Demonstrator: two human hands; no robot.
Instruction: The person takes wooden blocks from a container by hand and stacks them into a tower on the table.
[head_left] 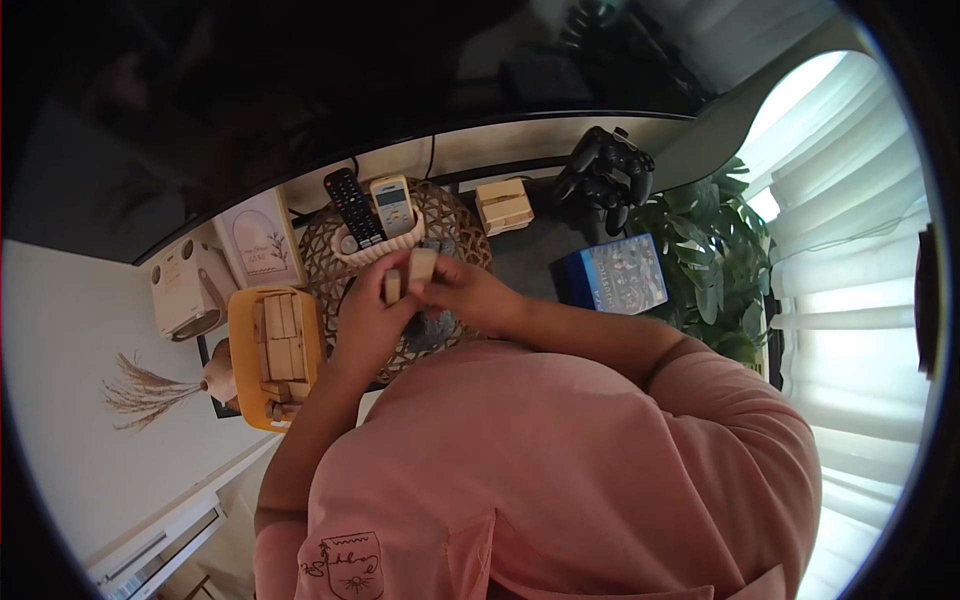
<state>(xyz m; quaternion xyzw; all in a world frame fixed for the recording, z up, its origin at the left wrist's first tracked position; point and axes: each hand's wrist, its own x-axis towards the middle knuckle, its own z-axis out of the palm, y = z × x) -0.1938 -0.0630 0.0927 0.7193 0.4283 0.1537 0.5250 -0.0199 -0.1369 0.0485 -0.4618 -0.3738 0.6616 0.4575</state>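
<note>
My left hand [372,312] is closed on a small wooden block [393,288]. Right beside it, my right hand [474,296] pinches another wooden block [423,266] between thumb and fingers. Both hands are close together over a round woven mat [463,222], just below a ribbed holder [380,247] with a black remote [350,203] and a pale remote [392,204]. A yellow basket [237,345] with several wooden blocks [283,338] stands left of my left hand. Beyond my right hand, a small stack of wooden blocks [504,206] sits on the dark surface.
Black game controllers [606,176] and blue game cases [625,274] are at the right, near a leafy plant [705,262]. At the left are a framed picture [258,238], a cream box-shaped device [188,290] and a vase [218,382] with dried stems. A dark screen [330,90] spans the top.
</note>
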